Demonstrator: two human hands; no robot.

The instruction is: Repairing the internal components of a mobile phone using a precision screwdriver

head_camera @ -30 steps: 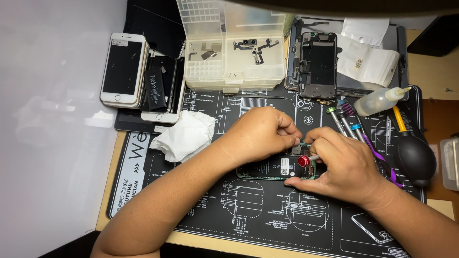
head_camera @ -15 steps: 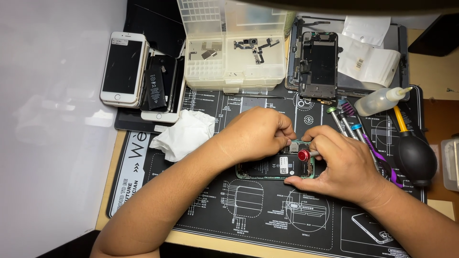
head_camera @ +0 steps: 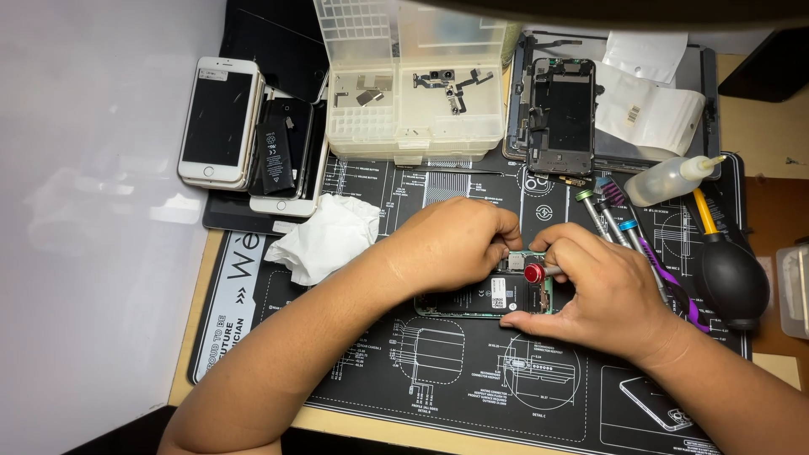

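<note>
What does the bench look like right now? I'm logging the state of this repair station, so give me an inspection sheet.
Surface: black repair mat with white diagrams, on a wooden table.
Job's things: opened phone lies flat on the mat; a red-capped screwdriver stands over it.
Clutter: crumpled white tissue; stacked phones and a loose battery; clear parts box; stripped phone frame; squeeze bottle; black air blower; spare screwdrivers.
Grippers: left hand steadies the phone's top edge; right hand fingers pinch the screwdriver.
Cables: nothing seen.
Surroundings: white surface to the left; a dark object at the top right corner.
</note>
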